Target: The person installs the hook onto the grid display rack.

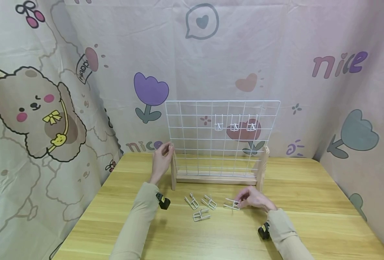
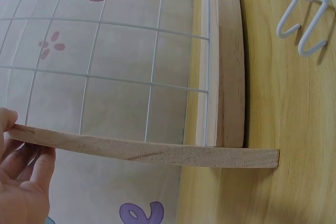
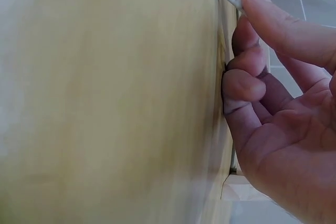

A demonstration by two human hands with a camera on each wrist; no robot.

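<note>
Backdrop is a pale cloth curtain (image 1: 185, 65) with printed flowers, hearts and a bear; in front of it, a yellow wood-grain bench (image 1: 309, 195). On the bench: a white wire grid panel (image 1: 211, 139) standing in a pale wooden stand (image 1: 216, 179), one upright per side. Two beige sleeves (image 1: 138, 216) reach in from the near edge. Left grip (image 1: 161, 160), a bare hand, pinches the top of the left wooden upright (image 2: 157, 151), thumb on one face, fingers on the other. Right grip (image 1: 251, 198), also bare, is low in front of the stand's right end, thumb and fingertips pinching one white double-prong wire hook (image 1: 231, 204); can't tell if that hook touches the bench. Small black wrist unit (image 1: 163, 200) with yellow marking on each wrist. Three loose white wire hooks (image 1: 201, 215) lie on the bench left of the held one. Three hung white hooks (image 1: 234, 122) sit in a row on the grid, upper right.
</note>
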